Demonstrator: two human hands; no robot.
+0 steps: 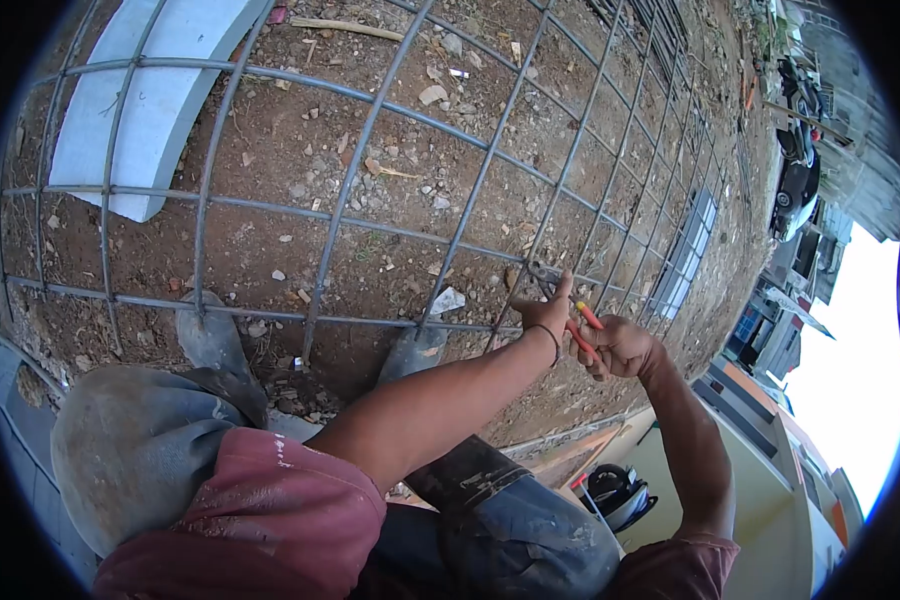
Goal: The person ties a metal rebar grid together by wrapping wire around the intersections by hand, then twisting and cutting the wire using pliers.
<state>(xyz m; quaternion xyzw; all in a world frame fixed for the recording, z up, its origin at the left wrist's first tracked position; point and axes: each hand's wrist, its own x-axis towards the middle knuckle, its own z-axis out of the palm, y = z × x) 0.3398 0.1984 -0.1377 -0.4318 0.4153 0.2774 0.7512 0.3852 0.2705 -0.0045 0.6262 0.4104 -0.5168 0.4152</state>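
My right hand (pixel 618 348) is wrapped round the red and yellow handles of pliers (pixel 588 325). The metal head of the pliers reaches a bar crossing of the steel mesh (pixel 490 148), just beyond my left hand. My left hand (pixel 548 312), with a dark band at the wrist, is bent close to the same crossing, beside the plier head. Its fingers look curled, but what lies between them is too small to make out. The mesh stands above brown, stony soil (pixel 270 240).
A pale blue-white slab (pixel 135 110) lies under the mesh at upper left. My boots (pixel 212 345) are at the mesh's near edge. A white ribbed panel (pixel 686 255) lies farther off. Parked vehicles (pixel 798 165), a motorcycle (pixel 615 495) and buildings stand at the right.
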